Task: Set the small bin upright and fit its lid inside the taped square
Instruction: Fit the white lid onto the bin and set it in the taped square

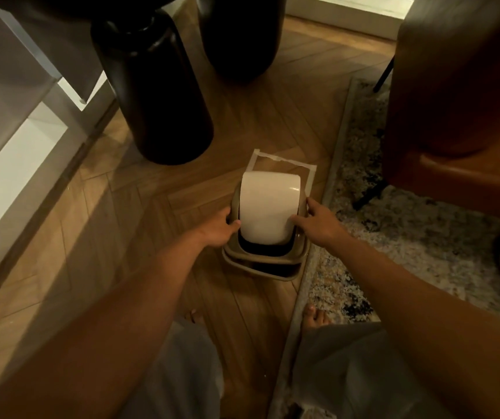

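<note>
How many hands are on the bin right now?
2. The left hand grips the bin at its left rim; the right hand holds its right rim.

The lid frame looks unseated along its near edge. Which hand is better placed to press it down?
Left, probably. The left hand grips the lid frame lower down, nearer that raised edge. The right hand holds it higher up, beside the white flap.

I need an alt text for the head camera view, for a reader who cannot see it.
A person's left hand and right hand hold the sides of a beige lid with a white flap, on a small bin standing upright at the taped square on a wooden floor. A rug lies to its right.
</note>
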